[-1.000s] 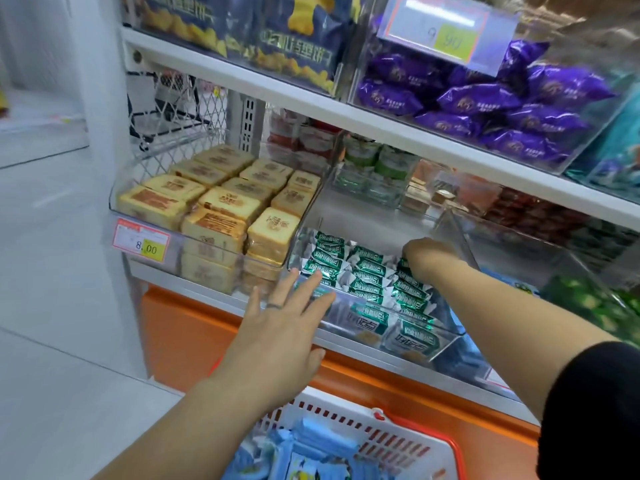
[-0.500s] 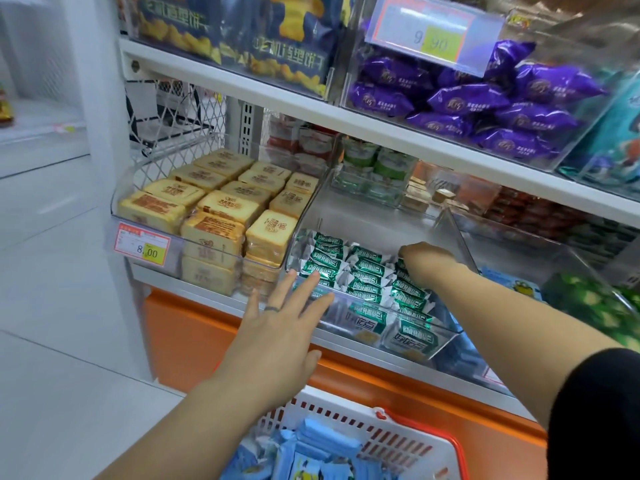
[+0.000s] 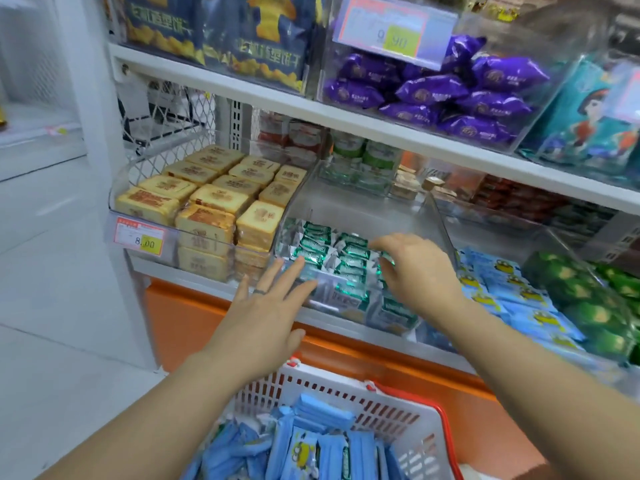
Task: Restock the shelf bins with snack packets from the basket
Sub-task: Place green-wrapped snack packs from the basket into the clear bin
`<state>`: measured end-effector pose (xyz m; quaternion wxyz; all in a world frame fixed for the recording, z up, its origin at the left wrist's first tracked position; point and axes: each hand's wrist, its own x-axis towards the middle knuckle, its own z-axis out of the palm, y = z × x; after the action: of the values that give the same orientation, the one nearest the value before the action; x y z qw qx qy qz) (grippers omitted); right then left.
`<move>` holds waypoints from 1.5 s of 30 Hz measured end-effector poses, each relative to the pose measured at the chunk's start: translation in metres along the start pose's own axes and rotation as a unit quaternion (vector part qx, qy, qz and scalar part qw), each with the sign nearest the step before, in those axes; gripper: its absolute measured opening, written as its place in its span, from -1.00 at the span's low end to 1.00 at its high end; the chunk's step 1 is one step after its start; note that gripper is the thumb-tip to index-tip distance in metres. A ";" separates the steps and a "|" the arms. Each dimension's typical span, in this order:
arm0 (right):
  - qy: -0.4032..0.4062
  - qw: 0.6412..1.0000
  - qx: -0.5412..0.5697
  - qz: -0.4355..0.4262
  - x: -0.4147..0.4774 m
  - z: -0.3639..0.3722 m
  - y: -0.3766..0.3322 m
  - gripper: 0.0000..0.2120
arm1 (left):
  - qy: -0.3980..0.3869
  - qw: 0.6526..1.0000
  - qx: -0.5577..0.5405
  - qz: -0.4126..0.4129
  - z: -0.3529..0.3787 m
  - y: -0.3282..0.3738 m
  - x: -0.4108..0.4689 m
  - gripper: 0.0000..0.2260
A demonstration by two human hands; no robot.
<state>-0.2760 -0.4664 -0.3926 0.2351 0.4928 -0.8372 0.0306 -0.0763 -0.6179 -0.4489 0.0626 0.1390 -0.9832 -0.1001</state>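
Head view: at 9 o'clock we see stacked yellow toast packets (image 3: 207, 202) in a clear bin, with a price tag (image 3: 140, 235) on its front. The left hand (image 3: 263, 317) sits just below centre, fingers straight and spread, tips on the front wall of the middle bin (image 3: 363, 209). At 6 o'clock is the white basket (image 3: 346, 389), holding blue snack packets (image 3: 311, 441). The middle bin holds green-and-white packets (image 3: 318, 244), piled toward its front. The right hand (image 3: 419, 271) is palm down over them, fingers bent. It is blurred, so we cannot tell if it grips one. At 4 o'clock the next bin holds shelved blue packets (image 3: 512, 296). Dark green packs (image 3: 588, 299) are at far right.
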 end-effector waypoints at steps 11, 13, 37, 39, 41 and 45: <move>-0.073 0.967 0.235 0.059 -0.188 0.045 -0.038 -0.77 | 0.045 0.998 -0.004 -0.035 0.047 0.014 -0.047 -0.54; -0.175 0.944 0.248 0.128 -0.204 0.060 -0.038 -0.73 | 0.035 0.999 0.004 -0.036 0.066 0.016 -0.055 -0.56; -0.443 0.809 0.350 0.164 -0.214 0.111 -0.045 -0.57 | -0.326 0.924 -0.130 -0.154 0.242 0.031 -0.053 -0.70; -0.436 0.794 0.385 0.177 -0.211 0.107 -0.045 -0.57 | -0.302 0.926 -0.191 -0.121 0.212 0.041 -0.047 -0.77; -0.419 0.765 0.445 0.202 -0.206 0.098 -0.043 -0.53 | -0.271 0.912 -0.287 -0.109 0.173 0.052 -0.038 -0.84; -0.309 0.652 0.634 0.278 -0.191 0.062 -0.034 -0.46 | -0.216 0.874 -0.420 -0.112 0.096 0.069 -0.037 -0.90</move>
<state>-0.1927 -0.3464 -0.5351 -0.4263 0.2476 -0.7363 0.4636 -0.0737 -0.5253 -0.5307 -0.1109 0.1838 -0.8154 -0.5375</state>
